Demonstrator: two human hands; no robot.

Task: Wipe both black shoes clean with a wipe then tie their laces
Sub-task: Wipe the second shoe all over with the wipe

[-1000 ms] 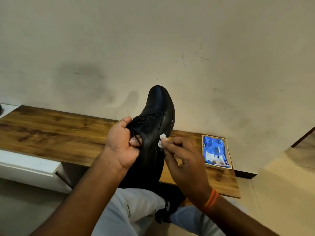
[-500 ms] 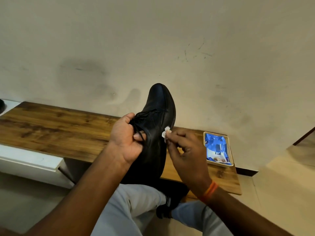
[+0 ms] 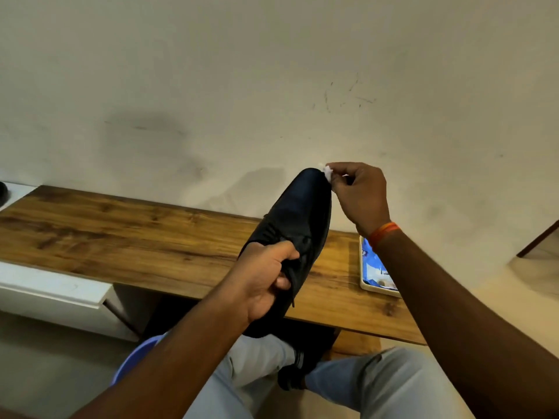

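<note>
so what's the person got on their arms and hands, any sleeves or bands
Both forearms are bare, no sleeves in view. The right wrist wears an orange thread band. No gloves or rings show on the left hand or the right hand.

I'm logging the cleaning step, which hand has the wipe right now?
The right hand, with the orange wristband, pinches the white wipe at the black shoe's toe; the left hand grips the shoe.

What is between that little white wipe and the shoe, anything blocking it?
Nothing visible. The right hand pinches the wipe right at the toe tip of the black shoe, while the left hand grips the shoe around its laces.
</note>
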